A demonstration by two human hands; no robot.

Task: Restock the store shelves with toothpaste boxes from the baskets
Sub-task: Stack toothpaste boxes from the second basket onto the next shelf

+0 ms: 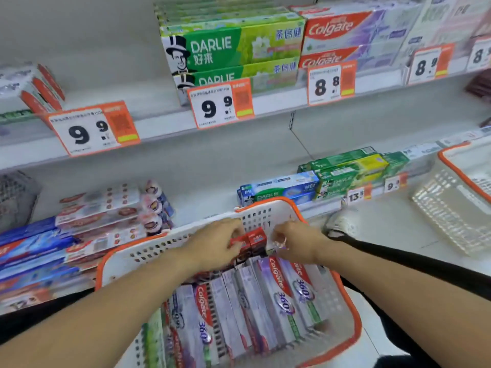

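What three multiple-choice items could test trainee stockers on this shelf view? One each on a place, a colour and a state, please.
1. Where are the green Darlie boxes stacked?
A. Upper shelf
B. Floor
C. Inside the basket

2. What colour is the basket rim?
A. Blue
B. Orange
C. Black

3. What is the left hand doing?
A. Hanging idle
B. Pressing a price tag
C. Gripping red boxes

Answers: 1 A, they sit above the 9.9 tag. 2 B, an orange edge runs round the white basket. 3 C, its fingers curl round the red boxes; the right hand is beside them.

Shop: price-tagged shelves [164, 128] of toothpaste
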